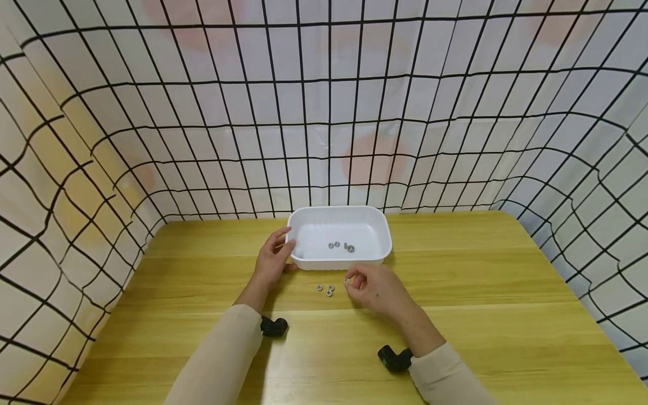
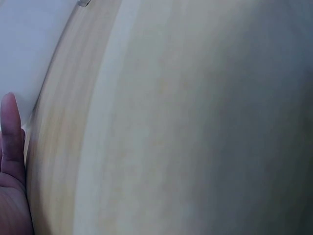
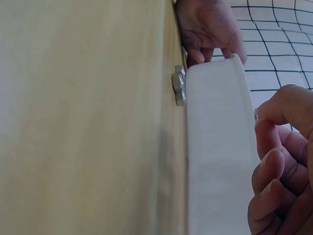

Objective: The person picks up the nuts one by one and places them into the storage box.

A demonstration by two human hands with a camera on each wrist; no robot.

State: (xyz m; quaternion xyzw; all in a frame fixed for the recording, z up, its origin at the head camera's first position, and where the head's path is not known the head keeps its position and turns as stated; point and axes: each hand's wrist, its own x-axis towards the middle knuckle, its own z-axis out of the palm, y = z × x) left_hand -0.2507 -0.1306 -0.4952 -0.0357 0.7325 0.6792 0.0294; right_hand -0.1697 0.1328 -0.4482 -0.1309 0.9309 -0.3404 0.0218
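A white plastic tray [image 1: 340, 264] stands on the table, with several metal nuts [image 1: 351, 248] lying on its floor. At its left end my left hand [image 1: 272, 260] holds the rim, thumb toward the front corner. Just in front of the tray, my right hand [image 1: 379, 289] pinches a small metal nut [image 1: 346, 280] between thumb and index finger. In the right wrist view that nut [image 3: 256, 114] is mostly covered by the fingertips. Three more nuts [image 1: 329, 293] lie close together on the wood, left of my right hand.
The wooden table [image 1: 202, 349] has a black wire grid [image 1: 329, 126] along its back and sides, with pale sheeting behind it. Black wrist cameras [image 1: 274, 327] are worn at both sleeve cuffs.
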